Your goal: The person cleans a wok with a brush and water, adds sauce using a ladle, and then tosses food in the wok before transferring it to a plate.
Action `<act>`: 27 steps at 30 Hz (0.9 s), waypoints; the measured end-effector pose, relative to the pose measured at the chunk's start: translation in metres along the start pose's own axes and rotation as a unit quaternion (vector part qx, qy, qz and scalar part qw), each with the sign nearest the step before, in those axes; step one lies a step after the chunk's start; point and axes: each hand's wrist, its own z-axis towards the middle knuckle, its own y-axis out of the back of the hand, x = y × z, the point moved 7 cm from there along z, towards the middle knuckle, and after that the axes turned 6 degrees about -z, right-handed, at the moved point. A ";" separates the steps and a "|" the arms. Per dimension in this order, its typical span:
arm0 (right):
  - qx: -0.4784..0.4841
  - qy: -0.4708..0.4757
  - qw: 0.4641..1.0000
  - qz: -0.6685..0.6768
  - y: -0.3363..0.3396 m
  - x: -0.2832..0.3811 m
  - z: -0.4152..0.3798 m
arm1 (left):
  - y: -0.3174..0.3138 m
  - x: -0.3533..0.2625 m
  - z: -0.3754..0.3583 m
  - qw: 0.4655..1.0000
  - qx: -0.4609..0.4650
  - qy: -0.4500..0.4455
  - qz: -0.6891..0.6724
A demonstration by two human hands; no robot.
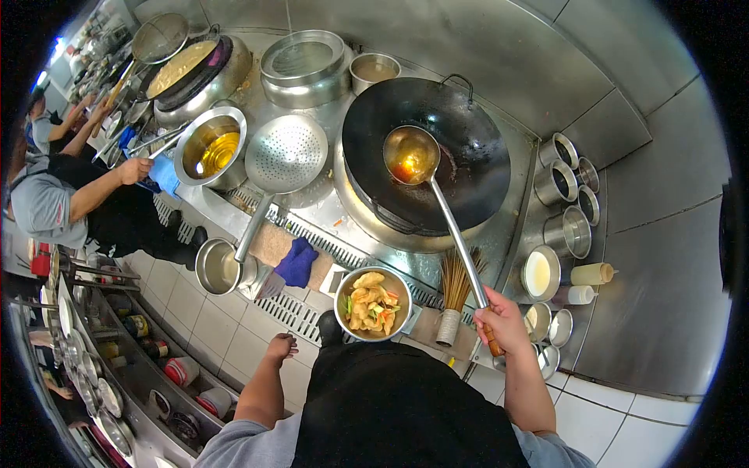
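Observation:
My right hand [505,321] grips the wooden handle of a long ladle [455,222]. The ladle's bowl, with amber liquid in it, is over the black wok [367,132]. My left hand [282,345] hangs low at the left with its fingers curled; whether anything is inside them is too small to tell. Between my hands, at the counter's front edge, stands a metal bowl [407,306] of golden fried pieces with green and orange vegetables. A bamboo brush [452,300] lies just left of the ladle's handle.
A perforated strainer [286,154], a pot of oil [184,168] and a blue cloth [296,263] are left of the wok. Several metal containers [566,234] and squeeze bottles [591,274] line the right side. A co-worker [58,199] stands at the far left.

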 end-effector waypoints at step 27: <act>-0.185 0.068 0.974 -0.110 0.058 0.045 0.047 | 0.017 0.005 -0.021 0.999 -0.032 0.011 0.005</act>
